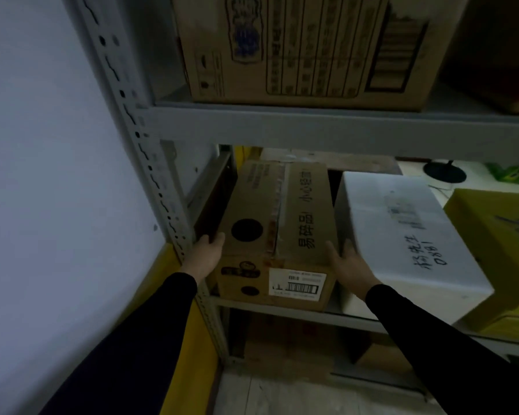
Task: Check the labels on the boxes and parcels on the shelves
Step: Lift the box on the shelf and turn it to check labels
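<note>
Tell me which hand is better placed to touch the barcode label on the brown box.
Probably the right hand: it rests at the brown box's right edge, just above the barcode label.

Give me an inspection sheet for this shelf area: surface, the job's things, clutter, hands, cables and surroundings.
Surface: grey metal shelf, several tiers.
Job's things: brown carton with barcode label facing out; white box with handwriting beside it; large printed carton on the tier above; yellow box at the right.
Clutter: dark round object behind the white box.
Hands: left hand on the brown carton's left side, right hand on its right side; grip unclear.
Cables: nothing seen.
Surroundings: pale wall at left, dim light.
</note>
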`<state>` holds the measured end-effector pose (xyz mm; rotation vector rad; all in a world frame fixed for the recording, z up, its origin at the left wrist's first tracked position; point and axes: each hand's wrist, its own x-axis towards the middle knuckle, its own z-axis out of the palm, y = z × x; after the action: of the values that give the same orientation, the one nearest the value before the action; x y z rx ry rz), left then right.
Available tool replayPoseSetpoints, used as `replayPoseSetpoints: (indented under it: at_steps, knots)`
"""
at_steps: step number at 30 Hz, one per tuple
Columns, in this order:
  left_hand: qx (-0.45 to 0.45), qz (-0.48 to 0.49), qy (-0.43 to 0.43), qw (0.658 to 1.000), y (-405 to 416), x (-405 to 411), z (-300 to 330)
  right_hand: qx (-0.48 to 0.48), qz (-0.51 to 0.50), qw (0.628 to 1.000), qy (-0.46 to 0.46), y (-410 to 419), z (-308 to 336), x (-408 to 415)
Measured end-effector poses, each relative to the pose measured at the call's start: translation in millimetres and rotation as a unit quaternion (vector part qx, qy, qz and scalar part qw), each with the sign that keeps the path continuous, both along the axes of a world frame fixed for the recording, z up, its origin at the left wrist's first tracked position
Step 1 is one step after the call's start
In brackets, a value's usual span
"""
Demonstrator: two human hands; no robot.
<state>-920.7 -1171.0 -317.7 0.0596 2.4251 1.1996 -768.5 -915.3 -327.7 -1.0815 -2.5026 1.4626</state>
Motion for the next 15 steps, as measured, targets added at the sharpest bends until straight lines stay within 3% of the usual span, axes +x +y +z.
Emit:
replayPoseSetpoints:
  at_steps: [4, 9, 15]
  knots:
    - [0.030, 0.030, -0.047, 0.998, 6, -17, -27, -0.111, -0.086, 0.990, 0.021, 5, -31, -15]
    - [0.108, 0.099, -0.101, 0.984, 9, -26, -46, -0.277, -0.151, 0.946, 0.066, 7, -56, -22]
    - [0.165, 0.116, -0.135, 0.970, 13, -32, -54, -0.337, -0.153, 0.923, 0.108, 7, -52, -21]
